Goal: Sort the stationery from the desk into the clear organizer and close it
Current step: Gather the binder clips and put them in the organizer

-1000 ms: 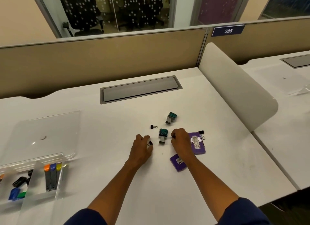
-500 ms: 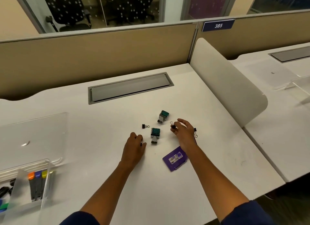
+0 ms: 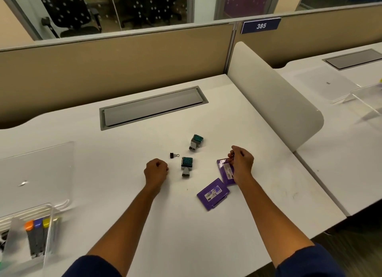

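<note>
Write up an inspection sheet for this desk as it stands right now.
Surface: white desk, grey hatch shut at the back.
Job's things: clear organizer at the left edge, lid open, markers inside. Loose on the desk: two stamps, one binder clip, two purple cases.
Clutter: nothing seen.
Grippers: left hand closed in a fist, contents hidden; right hand over the farther case, fingers pinching something small, too small to name.
Cables: nothing seen.
Surroundings: tan partition, sign 385, white divider, neighbouring desk with clear plastic items.
</note>
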